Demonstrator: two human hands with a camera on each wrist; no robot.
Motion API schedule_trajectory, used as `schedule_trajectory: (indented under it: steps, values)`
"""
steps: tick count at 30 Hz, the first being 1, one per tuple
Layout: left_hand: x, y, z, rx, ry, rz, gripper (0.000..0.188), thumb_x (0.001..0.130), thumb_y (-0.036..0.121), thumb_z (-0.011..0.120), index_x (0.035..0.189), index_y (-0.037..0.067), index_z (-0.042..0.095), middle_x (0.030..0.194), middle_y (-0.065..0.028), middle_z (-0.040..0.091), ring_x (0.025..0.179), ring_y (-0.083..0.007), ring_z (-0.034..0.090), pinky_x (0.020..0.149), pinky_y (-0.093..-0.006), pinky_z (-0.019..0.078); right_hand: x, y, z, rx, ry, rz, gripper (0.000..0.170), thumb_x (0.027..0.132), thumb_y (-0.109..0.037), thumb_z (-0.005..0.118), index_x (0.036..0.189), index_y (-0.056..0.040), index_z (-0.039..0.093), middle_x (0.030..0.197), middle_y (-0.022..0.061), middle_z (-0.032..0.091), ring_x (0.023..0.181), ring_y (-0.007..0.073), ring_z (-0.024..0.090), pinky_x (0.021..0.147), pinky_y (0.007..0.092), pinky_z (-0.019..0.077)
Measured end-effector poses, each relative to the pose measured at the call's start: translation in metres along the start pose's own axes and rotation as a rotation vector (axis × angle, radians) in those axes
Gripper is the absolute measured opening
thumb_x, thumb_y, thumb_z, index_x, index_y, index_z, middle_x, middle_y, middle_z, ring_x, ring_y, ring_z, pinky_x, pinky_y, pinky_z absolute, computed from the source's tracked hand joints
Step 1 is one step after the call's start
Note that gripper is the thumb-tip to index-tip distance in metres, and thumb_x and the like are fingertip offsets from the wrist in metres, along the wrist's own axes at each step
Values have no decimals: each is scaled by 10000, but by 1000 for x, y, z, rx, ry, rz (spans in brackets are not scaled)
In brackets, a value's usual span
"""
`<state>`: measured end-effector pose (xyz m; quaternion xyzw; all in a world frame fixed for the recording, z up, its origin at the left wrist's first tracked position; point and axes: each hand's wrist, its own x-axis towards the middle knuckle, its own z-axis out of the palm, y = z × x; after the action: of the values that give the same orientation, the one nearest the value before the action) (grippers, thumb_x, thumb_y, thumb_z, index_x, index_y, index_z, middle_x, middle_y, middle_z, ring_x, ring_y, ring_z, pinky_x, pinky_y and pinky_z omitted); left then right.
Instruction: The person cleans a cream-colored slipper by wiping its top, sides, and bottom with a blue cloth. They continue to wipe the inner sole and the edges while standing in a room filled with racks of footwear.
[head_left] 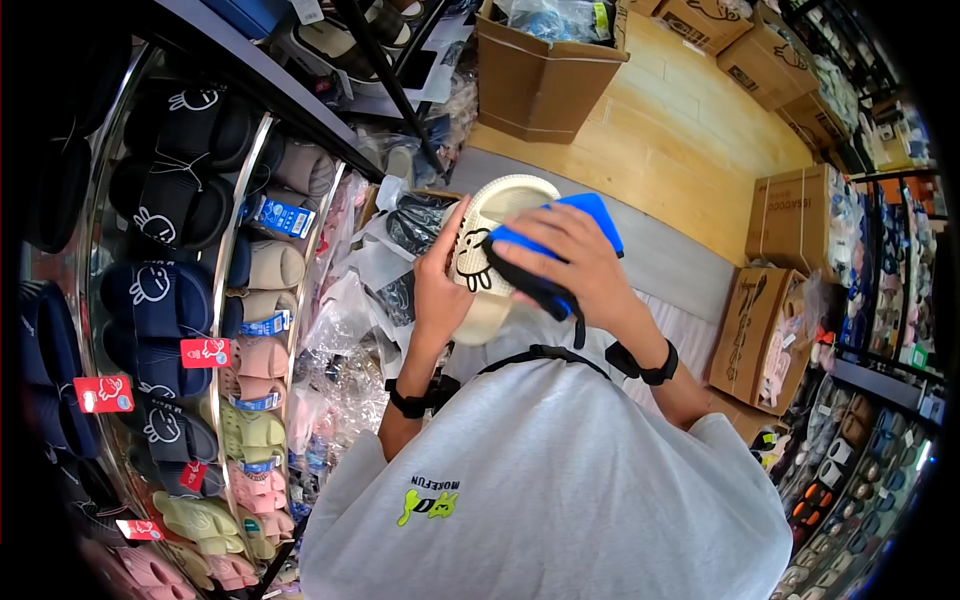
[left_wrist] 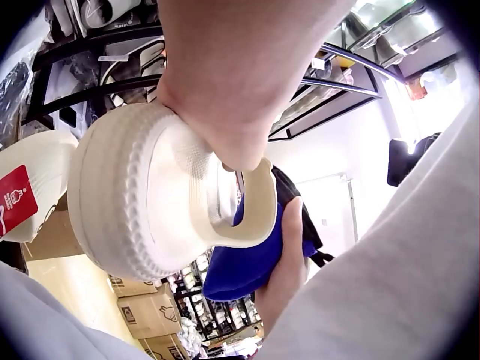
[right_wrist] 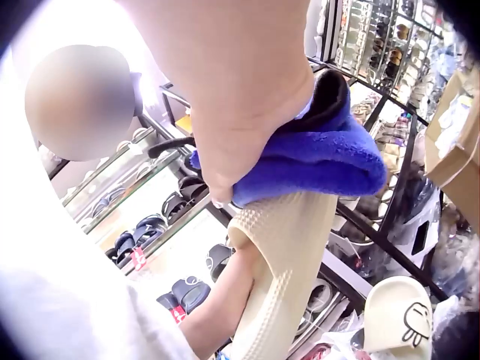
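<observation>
A cream slipper [head_left: 472,262] with a black rabbit drawing on its strap is held up in front of the body by my left hand [head_left: 438,290]. That hand grips it along the side. In the right wrist view part of the left hand [right_wrist: 229,300] disappears into the slipper's opening. My right hand [head_left: 590,270] grips a folded blue plush cloth [head_left: 603,218] with a black part and a dark loop. The cloth overlaps the slipper's strap in the head view. From the left wrist, the blue plush [left_wrist: 244,266] shows right behind the slipper [left_wrist: 124,195].
Racks of slippers [head_left: 160,290] line the left side. Below the hands lie plastic bags [head_left: 345,325] and another cream slipper [right_wrist: 397,311] with a rabbit drawing. An open carton [head_left: 545,85] stands ahead, and more cartons [head_left: 765,335] stand at right beside a shoe shelf [head_left: 830,470].
</observation>
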<state>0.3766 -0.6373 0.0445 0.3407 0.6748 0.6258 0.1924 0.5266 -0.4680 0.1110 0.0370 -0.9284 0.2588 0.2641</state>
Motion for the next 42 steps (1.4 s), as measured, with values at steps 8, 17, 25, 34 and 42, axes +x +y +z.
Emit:
schedule_trajectory:
  steps: [8, 17, 25, 34, 42]
  values:
    - [1, -5, -2, 13, -48, 11, 783, 881, -112, 709, 1632, 35, 546, 1445, -214, 736, 1288, -210, 718, 1081, -361, 557, -10, -14, 13, -45, -96, -193, 552, 897, -376, 855, 1415, -224, 740, 1491, 75, 690, 1355, 317, 654, 1177, 531, 486]
    - [1, -7, 1, 86, -31, -12, 718, 872, -92, 727, 1571, 15, 600, 1327, -231, 786, 1227, -253, 772, 1028, -374, 587, -5, -8, 2, -83, -9, -46, 610, 884, -357, 853, 1460, -208, 718, 1494, 96, 687, 1363, 336, 642, 1178, 537, 482]
    - [2, -3, 4, 94, -57, 9, 614, 893, -65, 736, 1497, -4, 643, 1288, -235, 794, 1221, -296, 782, 1009, -388, 596, -11, -4, -2, -79, 15, 48, 563, 905, -314, 821, 1454, -233, 722, 1486, 68, 680, 1393, 316, 609, 1205, 525, 458]
    - [4, 5, 0, 150, -97, 42, 632, 889, -74, 702, 1512, 2, 625, 1263, -256, 790, 1183, -333, 793, 991, -400, 600, -18, -9, 2, -61, -10, -112, 563, 904, -358, 828, 1443, -232, 726, 1491, 62, 673, 1367, 313, 629, 1183, 512, 473]
    - [0, 14, 0, 232, -119, 57, 663, 881, -17, 764, 1527, 16, 615, 1318, -250, 772, 1197, -359, 785, 1003, -398, 601, -19, -3, -5, -123, 63, 4, 574, 914, -365, 817, 1460, -220, 714, 1484, 75, 681, 1360, 328, 634, 1181, 529, 485]
